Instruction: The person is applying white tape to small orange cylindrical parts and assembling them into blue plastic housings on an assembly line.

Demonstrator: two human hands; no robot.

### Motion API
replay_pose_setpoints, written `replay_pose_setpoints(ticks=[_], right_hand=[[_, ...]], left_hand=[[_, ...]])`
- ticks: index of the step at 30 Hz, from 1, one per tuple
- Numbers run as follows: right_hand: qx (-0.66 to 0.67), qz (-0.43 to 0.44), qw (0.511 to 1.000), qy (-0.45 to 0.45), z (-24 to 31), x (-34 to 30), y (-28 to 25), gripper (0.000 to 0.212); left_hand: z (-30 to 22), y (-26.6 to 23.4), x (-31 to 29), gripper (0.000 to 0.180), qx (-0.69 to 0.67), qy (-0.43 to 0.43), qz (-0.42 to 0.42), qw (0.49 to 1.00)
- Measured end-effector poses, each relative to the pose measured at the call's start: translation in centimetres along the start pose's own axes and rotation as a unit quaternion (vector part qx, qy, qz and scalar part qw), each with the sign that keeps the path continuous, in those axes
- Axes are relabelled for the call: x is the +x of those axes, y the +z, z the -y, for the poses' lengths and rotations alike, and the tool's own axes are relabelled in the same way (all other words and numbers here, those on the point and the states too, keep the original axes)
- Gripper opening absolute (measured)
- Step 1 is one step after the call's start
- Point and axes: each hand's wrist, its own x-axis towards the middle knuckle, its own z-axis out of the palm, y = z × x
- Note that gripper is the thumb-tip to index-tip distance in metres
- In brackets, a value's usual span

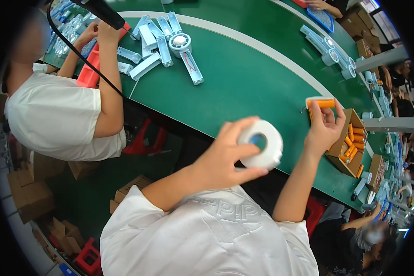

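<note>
My left hand (225, 154) is closed on a roll of white tape (272, 149), with the thumb across its hollow core. The roll is above the near edge of the green table. Over to the right, my right hand (325, 129) pinches an orange cylindrical battery (325, 103) between thumb and fingers. A white strip runs along the battery's upper side, and a small dark wire end sticks out at its left. Just beside that hand stands a cardboard box (336, 158) holding several more orange batteries (353, 146).
Pale blue plastic housings (147, 66) lie in a pile at the far left, one with a round fan head (180, 42). A co-worker in a white shirt (55, 115) works there by a red bin (89, 69). More blue housings (329, 50) lie on the curved conveyor beyond.
</note>
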Motion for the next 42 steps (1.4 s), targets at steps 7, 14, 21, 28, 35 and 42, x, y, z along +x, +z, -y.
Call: replay_pose_setpoints(ticks=[7, 14, 21, 28, 35, 42], right_hand=[[0.065, 0.08, 0.989, 0.102, -1.5, -3.7, -4.4, 0.063], [0.095, 0.085, 0.984, 0.122, -2.8, -5.7, -6.7, 0.064], [0.116, 0.112, 0.978, 0.132, -2.4, -6.0, -7.0, 0.064], [0.168, 0.151, 0.962, 0.15, -2.7, -5.6, -7.0, 0.064], [0.159, 0.158, 0.964, 0.14, -2.6, -5.6, -7.2, 0.064], [0.166, 0.177, 0.959, 0.143, -2.2, -5.5, -6.9, 0.062]], left_hand=[[3.6, -6.0, -0.3, 0.046, 0.349, -0.036, -0.1, 0.931], [8.8, -14.3, 5.1, 0.029, 0.577, 0.012, -0.185, 0.796], [9.3, -14.1, 9.4, 0.027, 0.684, 0.034, -0.127, 0.718], [11.1, -15.8, 12.5, 0.022, 0.682, -0.089, -0.056, 0.723], [8.3, -14.2, 13.9, 0.016, 0.594, -0.017, 0.032, 0.803], [7.9, -14.0, 14.5, 0.018, 0.579, 0.008, 0.144, 0.803]])
